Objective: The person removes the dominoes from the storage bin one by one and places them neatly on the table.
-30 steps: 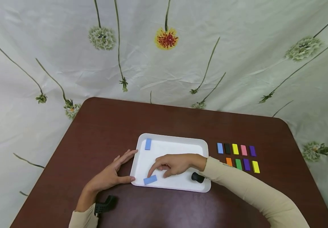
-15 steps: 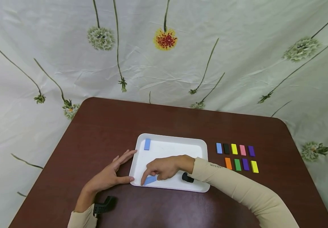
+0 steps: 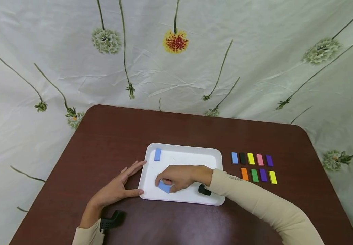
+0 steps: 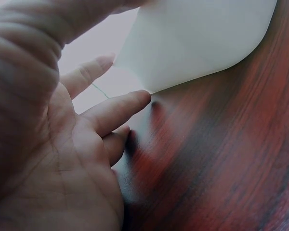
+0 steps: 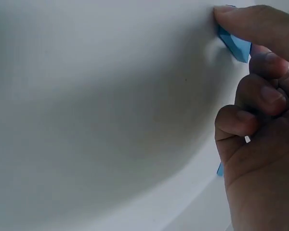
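Observation:
In the head view, my right hand (image 3: 182, 177) is over the white tray (image 3: 191, 154), pinching a light blue block (image 3: 164, 186) between thumb and index finger. The right wrist view shows the thumb on this blue block (image 5: 237, 47), with the other fingers curled beside it. A second light blue block (image 3: 157, 154) lies at the tray's far left corner. My left hand (image 3: 116, 189) touches the tray's left rim with spread, mostly straight fingers. Close up, fingertips of the left hand (image 4: 67, 139) meet the tray's outer wall (image 4: 202, 38).
To the tray's right lie two rows of coloured blocks, among them a pink block (image 3: 260, 160), a green block (image 3: 254, 175) and an orange block (image 3: 244, 174). The brown table (image 3: 127, 136) ends at a flowered cloth (image 3: 194, 78). A black wrist device (image 3: 113, 221) sits on the left wrist.
My right index finger reached to the block's left side, then the hand pinched the block. The block has shifted slightly up and right and turned. My left hand has stayed at the rim.

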`<state>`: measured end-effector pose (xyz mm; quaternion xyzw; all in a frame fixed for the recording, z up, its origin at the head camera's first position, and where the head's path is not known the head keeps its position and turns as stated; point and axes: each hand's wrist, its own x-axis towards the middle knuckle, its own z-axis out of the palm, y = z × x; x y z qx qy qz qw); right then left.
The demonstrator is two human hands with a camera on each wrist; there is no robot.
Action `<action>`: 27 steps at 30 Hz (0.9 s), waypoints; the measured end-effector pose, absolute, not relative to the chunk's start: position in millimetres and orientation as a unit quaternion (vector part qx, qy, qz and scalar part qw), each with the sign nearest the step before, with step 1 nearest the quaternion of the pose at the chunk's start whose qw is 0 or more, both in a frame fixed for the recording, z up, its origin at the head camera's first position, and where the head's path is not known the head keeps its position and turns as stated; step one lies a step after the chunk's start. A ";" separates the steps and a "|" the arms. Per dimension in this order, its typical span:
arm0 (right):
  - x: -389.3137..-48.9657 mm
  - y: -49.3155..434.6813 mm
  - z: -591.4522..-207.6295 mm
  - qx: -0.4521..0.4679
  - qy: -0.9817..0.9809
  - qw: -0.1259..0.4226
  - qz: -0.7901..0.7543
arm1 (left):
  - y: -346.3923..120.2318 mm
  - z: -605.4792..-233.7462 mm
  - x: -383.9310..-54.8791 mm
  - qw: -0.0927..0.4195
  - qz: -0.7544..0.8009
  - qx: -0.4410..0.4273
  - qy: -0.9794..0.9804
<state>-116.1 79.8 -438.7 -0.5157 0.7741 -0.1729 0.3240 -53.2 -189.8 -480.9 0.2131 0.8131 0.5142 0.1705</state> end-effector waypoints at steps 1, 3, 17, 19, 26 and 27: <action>-116.3 82.1 -438.3 -0.513 0.779 0.318 -0.171 | -189.5 -481.0 -53.4 0.171 0.515 0.213 0.813; -117.1 88.3 -435.8 -0.507 0.785 0.309 -0.176 | -188.8 -480.8 -53.8 0.172 0.516 0.212 0.812; -128.0 175.8 -405.2 -0.404 0.848 0.190 -0.287 | -192.1 -482.3 -52.5 0.171 0.510 0.205 0.817; -127.3 191.8 -401.7 -0.381 0.858 0.167 -0.301 | -191.9 -482.2 -53.0 0.171 0.508 0.206 0.819; -119.0 244.7 -398.9 -0.291 0.897 0.110 -0.315 | -191.0 -482.3 -54.4 0.173 0.506 0.204 0.820; -117.4 250.7 -399.9 -0.281 0.899 0.109 -0.318 | -191.0 -482.0 -54.4 0.173 0.507 0.204 0.819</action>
